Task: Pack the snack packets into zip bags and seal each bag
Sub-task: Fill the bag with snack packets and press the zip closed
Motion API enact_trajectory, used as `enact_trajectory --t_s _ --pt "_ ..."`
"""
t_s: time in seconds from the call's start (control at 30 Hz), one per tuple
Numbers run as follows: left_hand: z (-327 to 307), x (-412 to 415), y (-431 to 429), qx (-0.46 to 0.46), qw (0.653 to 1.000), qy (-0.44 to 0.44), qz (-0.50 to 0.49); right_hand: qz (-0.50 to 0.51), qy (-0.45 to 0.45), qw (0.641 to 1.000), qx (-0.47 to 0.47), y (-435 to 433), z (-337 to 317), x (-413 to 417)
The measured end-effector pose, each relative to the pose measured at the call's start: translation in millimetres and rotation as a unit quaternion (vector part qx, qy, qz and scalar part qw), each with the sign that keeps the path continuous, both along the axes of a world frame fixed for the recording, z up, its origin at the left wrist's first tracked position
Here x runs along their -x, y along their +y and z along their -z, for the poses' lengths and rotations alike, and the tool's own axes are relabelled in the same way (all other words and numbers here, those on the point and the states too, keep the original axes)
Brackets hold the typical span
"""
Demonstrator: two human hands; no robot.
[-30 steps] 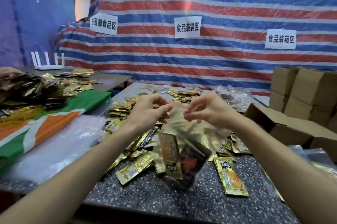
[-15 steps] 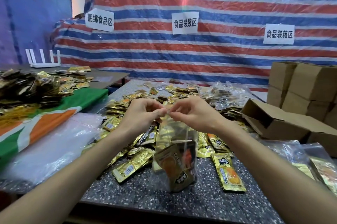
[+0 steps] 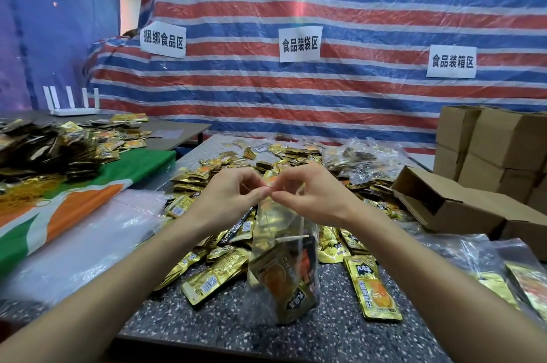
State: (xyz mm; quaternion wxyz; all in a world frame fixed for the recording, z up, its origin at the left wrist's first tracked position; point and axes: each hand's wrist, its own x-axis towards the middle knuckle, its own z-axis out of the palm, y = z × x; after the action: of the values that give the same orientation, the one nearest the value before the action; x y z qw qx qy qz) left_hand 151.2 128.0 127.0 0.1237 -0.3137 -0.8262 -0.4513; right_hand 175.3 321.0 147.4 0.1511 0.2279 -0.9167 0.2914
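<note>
1. A red, white and blue striped tarpaulin is hung across the back, and three white paper signs are fixed to it.
2. A speckled table is seen beneath both forearms.
3. Brown cardboard boxes are stacked at the right, with an open box laid in front of them.
4. Gold snack packets are heaped over the middle of the table, behind and around the hands.
5. A clear zip bag is held upright over the near part of the table. Several packets are lumped in its lower half.
6. The bag's top edge is pinched by the left hand between thumb and forefinger.
7. The same edge is pinched by the right hand, its fingertips almost touching the left's.
8. One loose packet is laid flat just right of the bag.
</note>
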Motion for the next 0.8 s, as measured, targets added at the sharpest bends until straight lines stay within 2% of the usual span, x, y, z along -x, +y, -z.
enact_trajectory --t_s 0.17,0.6,0.8 --pt "-0.9 -2.7 4.4 0.016 0.999 0.029 -0.025 0.009 -0.001 1.0 -0.013 0.0 -4.0 -2.7" --pt "-2.2 -3.8 7.2 0.032 0.998 0.042 -0.014 -0.006 -0.016 1.0 -0.01 3.9 -9.1 -9.3" --pt "-0.5 -7.4 6.9 -0.012 0.998 0.056 -0.016 -0.007 -0.02 0.999 -0.026 5.6 -12.8 -8.8"
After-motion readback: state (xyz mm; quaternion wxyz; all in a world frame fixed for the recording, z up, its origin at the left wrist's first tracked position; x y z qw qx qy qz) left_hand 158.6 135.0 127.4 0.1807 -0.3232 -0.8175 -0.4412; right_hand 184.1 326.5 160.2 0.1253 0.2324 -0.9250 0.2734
